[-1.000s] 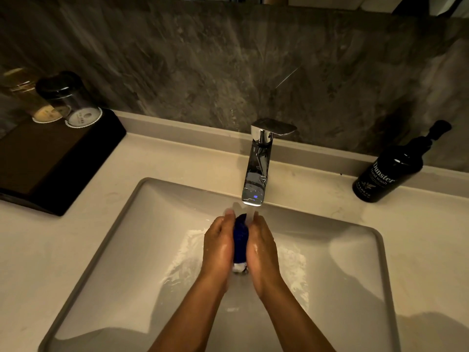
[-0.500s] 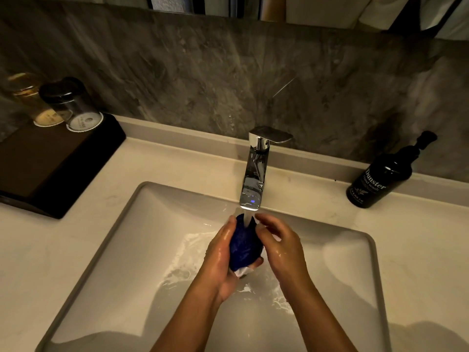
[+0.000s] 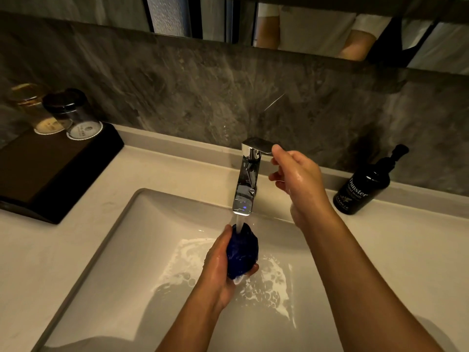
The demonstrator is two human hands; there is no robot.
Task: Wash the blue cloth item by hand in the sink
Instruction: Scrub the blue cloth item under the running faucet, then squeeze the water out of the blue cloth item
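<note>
The blue cloth (image 3: 242,250) is bunched into a wet ball, and my left hand (image 3: 220,265) is shut on it over the white sink (image 3: 121,250). Water runs from the chrome tap (image 3: 247,179) straight onto the top of the cloth. Foamy water spreads on the basin floor under it. My right hand (image 3: 298,174) is up at the tap, with thumb and fingertips touching the end of the lever handle (image 3: 258,144); its fingers are loosely curled and hold nothing else.
A black hand-wash pump bottle (image 3: 364,185) stands on the counter right of the tap. At the back left a dark tray (image 3: 50,168) carries two upturned glasses (image 3: 73,113). A grey stone wall and a mirror strip rise behind.
My right hand has let go of the cloth and risen to the tap lever. The left hand alone now holds the cloth under the stream.
</note>
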